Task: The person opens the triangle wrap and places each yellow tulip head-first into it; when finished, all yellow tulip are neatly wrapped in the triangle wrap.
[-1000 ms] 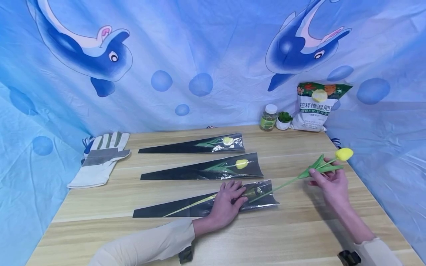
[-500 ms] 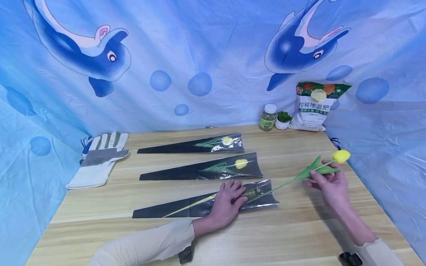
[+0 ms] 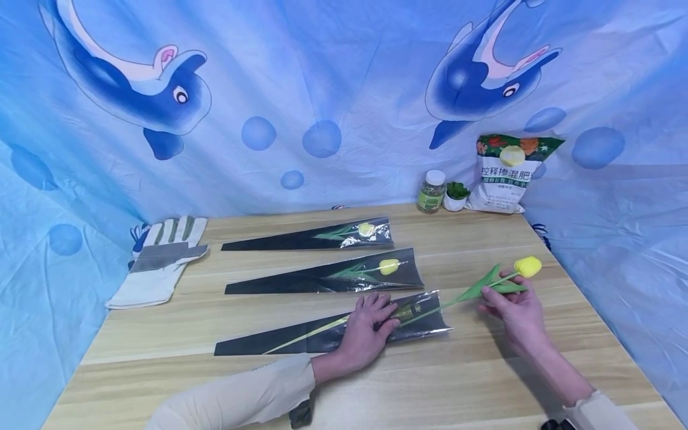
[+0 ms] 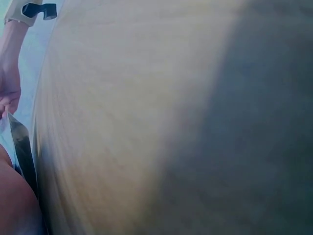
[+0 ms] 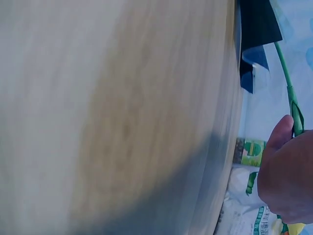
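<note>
My left hand (image 3: 365,331) lies with straight fingers on the nearest black flower sleeve (image 3: 322,339), pressing it to the table. This tapered sleeve has a clear front and a thin yellowish line. To its right, my right hand (image 3: 515,312) pinches an artificial yellow tulip (image 3: 528,267) by its leaves, below the bloom. The tulip's green stem (image 5: 283,63) slants down to the left into the sleeve's wide mouth, its lower end near my left thumb. In the right wrist view, the thumb (image 5: 282,131) lies against the stem.
Two more sleeves, a middle one (image 3: 279,283) and a far one (image 3: 269,242), each hold a yellow tulip. A work glove (image 3: 156,263) lies at left. At the back right stand a jar (image 3: 432,192), a small potted plant (image 3: 455,197) and a fertilizer bag (image 3: 502,173).
My right hand has moved left and slightly nearer with the tulip, sliding more of its stem toward the sleeve. The left hand has stayed put.
</note>
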Demonstrator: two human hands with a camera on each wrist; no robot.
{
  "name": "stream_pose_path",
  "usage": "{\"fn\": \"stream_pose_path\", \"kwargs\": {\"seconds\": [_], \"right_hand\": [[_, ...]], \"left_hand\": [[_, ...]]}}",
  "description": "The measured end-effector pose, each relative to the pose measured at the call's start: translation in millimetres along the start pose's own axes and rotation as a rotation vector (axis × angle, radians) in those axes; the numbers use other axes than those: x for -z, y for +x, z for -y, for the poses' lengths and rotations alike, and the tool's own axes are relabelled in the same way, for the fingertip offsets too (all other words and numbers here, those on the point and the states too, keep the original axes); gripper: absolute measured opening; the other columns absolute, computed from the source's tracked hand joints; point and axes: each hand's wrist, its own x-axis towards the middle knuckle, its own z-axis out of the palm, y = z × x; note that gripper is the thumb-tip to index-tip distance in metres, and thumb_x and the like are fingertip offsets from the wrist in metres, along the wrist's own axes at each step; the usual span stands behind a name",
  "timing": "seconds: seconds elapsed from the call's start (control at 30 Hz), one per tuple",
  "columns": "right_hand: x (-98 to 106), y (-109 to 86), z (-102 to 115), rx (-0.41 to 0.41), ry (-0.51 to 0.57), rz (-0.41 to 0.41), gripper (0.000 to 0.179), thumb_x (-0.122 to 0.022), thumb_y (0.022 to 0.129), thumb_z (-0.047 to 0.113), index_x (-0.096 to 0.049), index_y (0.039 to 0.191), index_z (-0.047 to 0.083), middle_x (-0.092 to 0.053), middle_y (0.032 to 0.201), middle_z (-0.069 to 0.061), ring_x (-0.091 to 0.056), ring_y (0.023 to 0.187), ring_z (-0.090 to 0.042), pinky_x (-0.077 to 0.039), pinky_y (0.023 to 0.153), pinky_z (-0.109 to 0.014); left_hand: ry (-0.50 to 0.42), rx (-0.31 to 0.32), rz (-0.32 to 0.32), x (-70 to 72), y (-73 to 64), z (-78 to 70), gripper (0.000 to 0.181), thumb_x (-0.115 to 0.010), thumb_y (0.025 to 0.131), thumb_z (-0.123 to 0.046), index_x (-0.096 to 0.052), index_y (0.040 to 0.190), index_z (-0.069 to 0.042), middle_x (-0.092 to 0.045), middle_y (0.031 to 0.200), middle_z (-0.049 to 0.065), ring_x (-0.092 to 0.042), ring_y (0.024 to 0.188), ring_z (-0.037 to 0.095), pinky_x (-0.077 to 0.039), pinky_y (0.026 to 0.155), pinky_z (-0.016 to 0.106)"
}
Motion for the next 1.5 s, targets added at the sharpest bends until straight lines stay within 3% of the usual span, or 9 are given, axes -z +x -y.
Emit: {"fn": "stream_pose_path", "kwargs": {"seconds": [0.37, 0.67, 0.93, 1.07, 1.3, 1.5], "right_hand": [[9, -4.3, 6, -0.115, 0.126, 0.082, 0.019, -0.059, 0.100, 0.001, -0.051, 0.116, 0.006, -0.071, 0.097, -0.004, -0.072, 0.081, -0.018, -0.060, 0.072, -0.031], [4, -8.5, 5, -0.202, 0.005, 0.017, 0.012, -0.062, 0.098, 0.000, -0.062, 0.101, 0.011, -0.074, 0.088, -0.004, -0.073, 0.078, -0.016, -0.060, 0.071, -0.030], [-5, -14.4, 3, -0.309, -0.063, 0.031, 0.009, -0.064, 0.098, 0.008, -0.070, 0.095, 0.014, -0.072, 0.096, 0.003, -0.072, 0.085, -0.012, -0.059, 0.076, -0.028], [-2, -14.1, 3, -0.330, 0.042, 0.123, 0.017, -0.055, 0.104, 0.014, -0.071, 0.098, 0.013, -0.073, 0.099, -0.004, -0.072, 0.090, -0.018, -0.058, 0.082, -0.033], [15, -6.9, 5, -0.394, 0.407, 0.408, 0.045, -0.030, 0.111, 0.031, -0.063, 0.111, 0.001, -0.070, 0.111, -0.022, -0.068, 0.106, -0.036, -0.052, 0.095, -0.047], [25, -0.7, 6, -0.387, 0.427, 0.529, 0.063, -0.022, 0.109, 0.048, -0.064, 0.116, 0.002, -0.066, 0.122, -0.017, -0.063, 0.111, -0.045, -0.050, 0.096, -0.053]], "left_hand": [[0.007, -0.015, -0.008, -0.8, -0.1, 0.4, 0.036, -0.074, 0.091, -0.015, -0.069, 0.122, 0.001, -0.059, 0.135, 0.020, -0.045, 0.133, 0.044, -0.024, 0.112, 0.064], [0.003, -0.022, -0.014, -2.2, -0.4, 1.7, 0.035, -0.074, 0.091, -0.015, -0.069, 0.122, 0.001, -0.058, 0.136, 0.020, -0.046, 0.133, 0.044, -0.024, 0.112, 0.063], [0.001, -0.025, -0.020, -3.3, -0.3, 1.1, 0.035, -0.074, 0.091, -0.016, -0.069, 0.122, 0.000, -0.058, 0.136, 0.019, -0.046, 0.133, 0.044, -0.024, 0.112, 0.063], [0.000, -0.023, -0.023, -3.0, -0.3, 0.2, 0.036, -0.075, 0.090, -0.016, -0.070, 0.121, 0.000, -0.058, 0.136, 0.019, -0.046, 0.133, 0.043, -0.024, 0.113, 0.062], [-0.002, -0.016, -0.018, -1.9, -0.3, -0.3, 0.036, -0.075, 0.090, -0.016, -0.070, 0.122, 0.000, -0.058, 0.136, 0.018, -0.046, 0.133, 0.043, -0.025, 0.113, 0.062], [-0.008, -0.017, -0.013, -2.3, -0.5, -0.5, 0.036, -0.074, 0.090, -0.016, -0.069, 0.122, 0.000, -0.058, 0.137, 0.019, -0.046, 0.133, 0.043, -0.024, 0.113, 0.062]]}}
